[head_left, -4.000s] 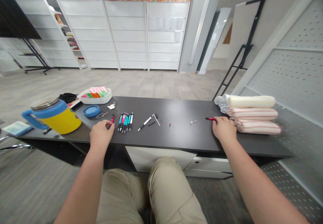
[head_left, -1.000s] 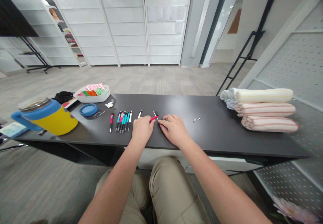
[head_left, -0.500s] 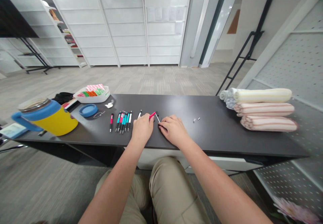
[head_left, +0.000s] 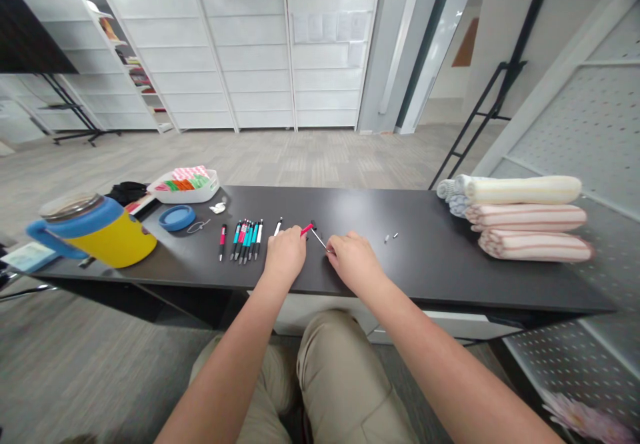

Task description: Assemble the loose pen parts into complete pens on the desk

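My left hand [head_left: 285,255] rests near the table's front edge, shut on a red pen barrel [head_left: 306,230] whose tip pokes out past the fingers. My right hand [head_left: 354,262] lies to its right and pinches the end of a thin white pen refill [head_left: 319,239], which slants up-left towards the barrel. A small black pen part [head_left: 313,225] lies at the refill's far end. To the left stand a row of several teal and black pens [head_left: 246,240], a single pink pen [head_left: 223,242] and a white pen part [head_left: 277,227].
The dark table [head_left: 415,264] holds tiny metal parts [head_left: 390,237], a yellow tumbler with a blue lid [head_left: 93,232], a blue round lid [head_left: 177,217], a white tray of colourful items [head_left: 184,186] and folded striped towels [head_left: 525,217] at the right.
My right hand has moved right and slightly away from my left hand, with the thin refill now slanting into its fingertips. The red barrel stays in my left hand.
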A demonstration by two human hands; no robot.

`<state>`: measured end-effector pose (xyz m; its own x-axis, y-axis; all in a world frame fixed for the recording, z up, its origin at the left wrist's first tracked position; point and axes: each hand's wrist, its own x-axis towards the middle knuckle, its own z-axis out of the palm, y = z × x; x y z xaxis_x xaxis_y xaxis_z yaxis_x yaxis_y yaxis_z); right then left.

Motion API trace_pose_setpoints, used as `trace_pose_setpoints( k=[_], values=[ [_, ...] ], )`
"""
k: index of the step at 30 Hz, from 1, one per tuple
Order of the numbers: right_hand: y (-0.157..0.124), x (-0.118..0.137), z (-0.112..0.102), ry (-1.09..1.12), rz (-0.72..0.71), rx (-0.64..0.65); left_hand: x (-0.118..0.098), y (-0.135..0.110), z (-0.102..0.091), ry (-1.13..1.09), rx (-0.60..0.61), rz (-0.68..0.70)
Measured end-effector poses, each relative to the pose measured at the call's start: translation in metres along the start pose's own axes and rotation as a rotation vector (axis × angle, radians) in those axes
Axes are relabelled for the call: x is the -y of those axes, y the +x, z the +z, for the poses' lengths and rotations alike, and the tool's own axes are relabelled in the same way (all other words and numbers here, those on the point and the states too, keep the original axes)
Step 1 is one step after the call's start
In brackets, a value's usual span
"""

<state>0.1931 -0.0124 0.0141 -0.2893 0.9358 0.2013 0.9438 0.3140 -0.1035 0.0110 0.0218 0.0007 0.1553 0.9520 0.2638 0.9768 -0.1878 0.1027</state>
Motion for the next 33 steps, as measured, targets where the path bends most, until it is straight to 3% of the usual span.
trace_pose_setpoints(
  k=[10, 18, 21, 25, 30, 33],
  values=[
    [0.036, 0.027, -0.013, -0.056, 0.170, 0.225, 0.000, -0.001, -0.002, 0.004, 0.008, 0.006],
    [0.021, 0.024, -0.012, -0.038, 0.196, 0.187, -0.001, -0.002, -0.004, -0.007, -0.001, 0.016],
    [0.007, 0.014, -0.020, -0.013, 0.252, 0.107, 0.000, -0.002, -0.004, -0.004, 0.004, 0.022],
    [-0.015, -0.014, -0.028, 0.305, 0.322, -0.019, 0.001, -0.001, 0.000, 0.006, 0.000, 0.023],
    [-0.042, -0.067, -0.021, 1.052, 0.484, -0.190, 0.003, 0.003, 0.003, 0.008, -0.011, 0.020],
    [-0.056, -0.092, -0.014, 1.372, 0.546, -0.320, 0.002, 0.006, 0.004, 0.016, -0.016, 0.020]
  ],
)
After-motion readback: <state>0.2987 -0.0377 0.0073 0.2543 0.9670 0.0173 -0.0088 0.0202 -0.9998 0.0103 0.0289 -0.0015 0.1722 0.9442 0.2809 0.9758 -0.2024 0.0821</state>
